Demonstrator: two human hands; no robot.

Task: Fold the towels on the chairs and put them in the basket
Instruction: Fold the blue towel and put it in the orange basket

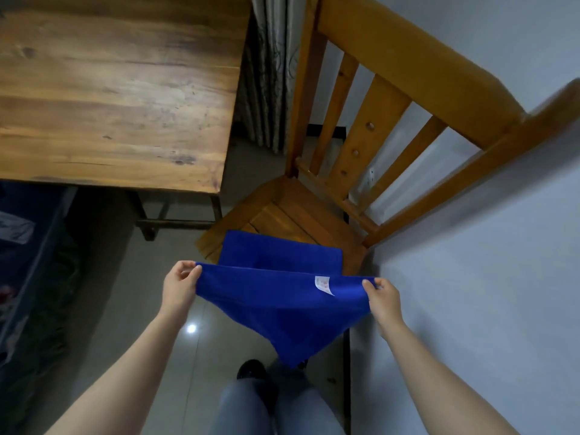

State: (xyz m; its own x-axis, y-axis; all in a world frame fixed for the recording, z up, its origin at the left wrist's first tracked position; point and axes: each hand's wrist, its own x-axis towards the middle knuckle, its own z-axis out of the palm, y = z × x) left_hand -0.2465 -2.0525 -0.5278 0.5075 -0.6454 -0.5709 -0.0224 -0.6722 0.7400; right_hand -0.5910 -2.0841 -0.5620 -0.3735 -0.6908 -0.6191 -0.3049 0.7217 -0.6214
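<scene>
Pinching the top corners of the blue towel [282, 315] with the fingers [195, 271] of my left hand [180, 285] and right hand [381, 296], I hold it hanging taut. Best to bring the corners together squarely. Beyond, more blue cloth [279, 251] lies on the chair seat [301, 215].

My left hand [179, 285] and right hand [383, 295] each pinch a top corner of the blue towel [282, 312], its far part lying on the wooden chair [301, 211] seat beside the wooden table [119, 89].
</scene>
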